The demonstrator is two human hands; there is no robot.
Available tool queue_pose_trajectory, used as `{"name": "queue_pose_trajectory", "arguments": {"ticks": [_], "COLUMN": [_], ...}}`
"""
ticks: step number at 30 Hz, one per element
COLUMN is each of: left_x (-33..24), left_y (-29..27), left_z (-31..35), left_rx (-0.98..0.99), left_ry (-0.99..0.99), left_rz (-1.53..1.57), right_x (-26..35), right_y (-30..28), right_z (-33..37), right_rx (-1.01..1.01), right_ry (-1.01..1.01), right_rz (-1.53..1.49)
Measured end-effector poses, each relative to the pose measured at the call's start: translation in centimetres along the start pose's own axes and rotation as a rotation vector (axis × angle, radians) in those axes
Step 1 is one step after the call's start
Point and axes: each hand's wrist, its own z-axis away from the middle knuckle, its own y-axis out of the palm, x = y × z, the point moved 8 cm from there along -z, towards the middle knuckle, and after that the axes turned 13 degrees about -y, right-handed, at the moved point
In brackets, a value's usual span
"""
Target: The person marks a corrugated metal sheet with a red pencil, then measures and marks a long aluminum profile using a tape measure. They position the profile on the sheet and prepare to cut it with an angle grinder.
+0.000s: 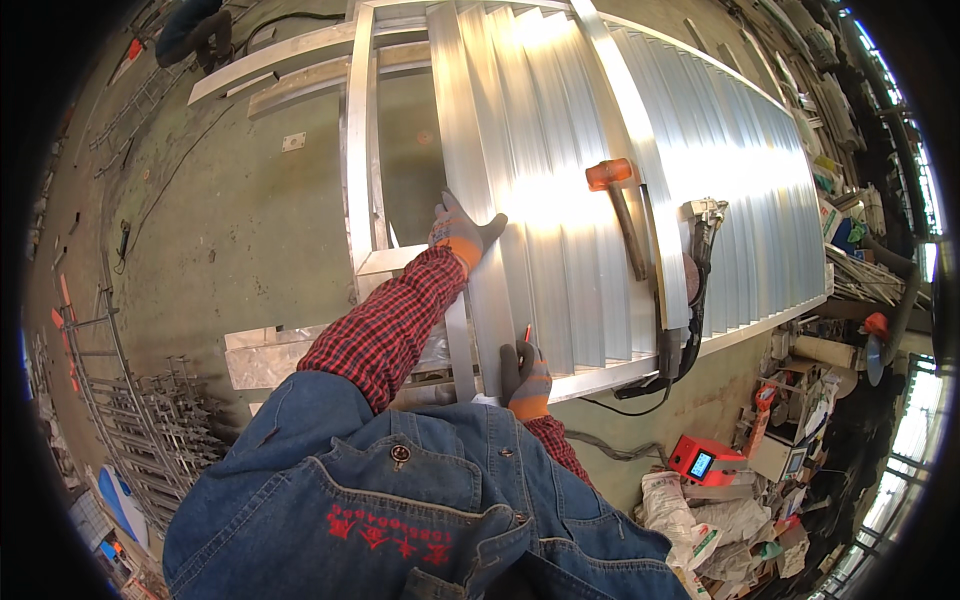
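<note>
The edge slat [487,300] lies lengthwise ahead of the person, along the left side of a row of slats [572,285] in a pale metal frame [357,165]. Progress, as far as can be judged: slats fill the two bays on either side of the crossbar [628,110], while the strip between the edge slat and the frame's left rail is unfilled, with floor [240,220] showing through. Whether any slat is fixed cannot be told.

The edge slat is long, straight, silvery and smooth, with a soft sheen that turns warmer toward its far end. Its neighbours look folded or overlapped, ridge beside ridge, and strong glare whitens the middle of the row.

The gloved left hand [468,236] lies across the edge slat, thumb spread from the fingers at its left edge; whether they curl beneath it I cannot tell. The gloved right hand [527,380], at the slats' near end, is closed around a red stick [528,332], perhaps a pencil.

To the right, an orange-headed mallet [609,175] lies on the slats just left of the crossbar, and a grinder [703,235] lies to the crossbar's right. Beyond the frame, a red machine [704,462] stands near crumpled sacks [672,515]; another person [190,35] is at the upper left.
</note>
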Motion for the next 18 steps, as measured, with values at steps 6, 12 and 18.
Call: {"name": "queue_pose_trajectory", "arguments": {"ticks": [6, 12, 18], "left_x": [0.0, 0.1, 0.09], "left_y": [0.01, 0.26, 0.3], "left_z": [0.03, -0.25, -0.31], "left_rx": [-0.002, 0.0, -0.008], "left_ry": [0.015, 0.011, 0.01], "left_rz": [-0.014, -0.028, -0.027], "right_x": [0.17, 0.28, 0.25], "right_y": [0.12, 0.09, 0.02], "right_z": [0.18, 0.14, 0.26], "right_rx": [0.005, -0.013, -0.027], "right_ry": [0.016, -0.031, -0.042], "right_rz": [-0.004, -0.005, 0.005]}}
